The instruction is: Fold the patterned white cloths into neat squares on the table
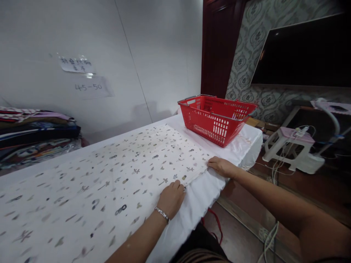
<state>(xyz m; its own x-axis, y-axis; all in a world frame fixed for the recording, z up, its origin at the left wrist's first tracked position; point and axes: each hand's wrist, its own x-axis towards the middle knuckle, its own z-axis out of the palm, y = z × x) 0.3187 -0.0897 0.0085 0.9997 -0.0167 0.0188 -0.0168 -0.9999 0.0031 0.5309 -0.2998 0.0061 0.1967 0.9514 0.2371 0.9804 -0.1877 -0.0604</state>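
A white cloth with a small scattered print in grey, black and olive lies spread flat along the table. At its near edge, my left hand, with a bracelet on the wrist, has its fingers curled onto the fabric. My right hand pinches the cloth's near right corner. Between the hands the edge runs fairly straight along the table's front. Beneath it a white table cover hangs in gathers over the front side. The far left end of the printed cloth runs out of view.
A red plastic basket with metal handles stands on the table's right end. Folded clothes are piled at the far left by the wall. To the right, a stool with cables stands on the floor, below a wall-mounted television.
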